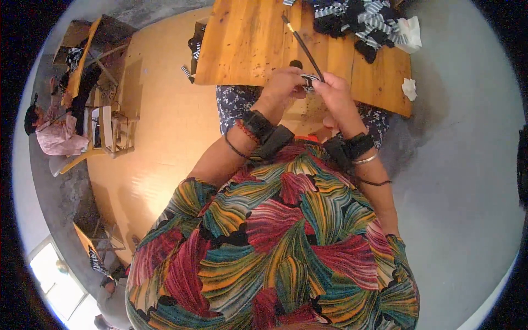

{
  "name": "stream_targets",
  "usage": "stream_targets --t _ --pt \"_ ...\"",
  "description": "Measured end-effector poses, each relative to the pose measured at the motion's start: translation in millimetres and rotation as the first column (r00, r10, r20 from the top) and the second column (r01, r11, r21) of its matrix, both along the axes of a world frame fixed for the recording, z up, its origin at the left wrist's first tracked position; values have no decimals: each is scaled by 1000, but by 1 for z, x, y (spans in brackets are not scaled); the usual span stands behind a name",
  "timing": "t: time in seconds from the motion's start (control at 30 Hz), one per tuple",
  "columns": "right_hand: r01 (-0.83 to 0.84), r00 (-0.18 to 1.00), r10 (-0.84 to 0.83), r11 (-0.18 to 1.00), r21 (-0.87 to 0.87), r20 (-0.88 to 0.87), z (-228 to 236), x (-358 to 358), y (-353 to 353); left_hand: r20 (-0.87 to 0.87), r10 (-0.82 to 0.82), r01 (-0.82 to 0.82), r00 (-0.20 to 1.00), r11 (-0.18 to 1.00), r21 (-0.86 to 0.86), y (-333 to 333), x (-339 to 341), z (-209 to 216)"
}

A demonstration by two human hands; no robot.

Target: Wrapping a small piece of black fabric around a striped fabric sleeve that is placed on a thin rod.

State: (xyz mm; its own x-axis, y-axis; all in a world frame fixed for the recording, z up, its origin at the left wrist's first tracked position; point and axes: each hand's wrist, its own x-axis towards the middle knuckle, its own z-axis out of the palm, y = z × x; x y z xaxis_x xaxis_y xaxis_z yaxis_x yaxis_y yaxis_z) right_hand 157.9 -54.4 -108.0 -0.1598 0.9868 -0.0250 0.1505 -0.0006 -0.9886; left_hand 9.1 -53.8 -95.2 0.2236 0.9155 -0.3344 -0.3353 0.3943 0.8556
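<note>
Black-and-white striped fabric (309,83) is being pinched by the left hand (283,85) and right hand (335,94) beside the wooden table (247,44), apparently for steadiness; the right is also gripping a black stick (308,53).

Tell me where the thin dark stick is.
In the head view's upper middle, the stick slants up-left from the right hand, over the wooden table.

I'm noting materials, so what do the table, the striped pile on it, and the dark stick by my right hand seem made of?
Table: wood, probably varnished, judging by grain and warm sheen. Striped pile: likely matte, soft fabric, crumpled in loose folds. Dark stick: smooth-looking, straight; perhaps painted wood or plastic, I can't tell.
</note>
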Motion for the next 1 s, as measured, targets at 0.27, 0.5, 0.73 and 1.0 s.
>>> stream_targets --t 0.27,0.5,0.73,1.0 --pt "0 825 -181 947 320 535 -4 -9 1 -110 -38 40 993 999 18 11 -8 -13" --pt "21 919 -98 979 200 383 -18 -2 6 139 -305 315 942 947 -58 0 -14 -4" --pt "6 990 -28 988 -157 -138 -28 -4 -1 192 -395 414 898 908 -65 -13 -15 1" --pt "-188 923 10 884 -427 -385 34 1 -12 49 -72 70 996 997 33 3 -17 -11"
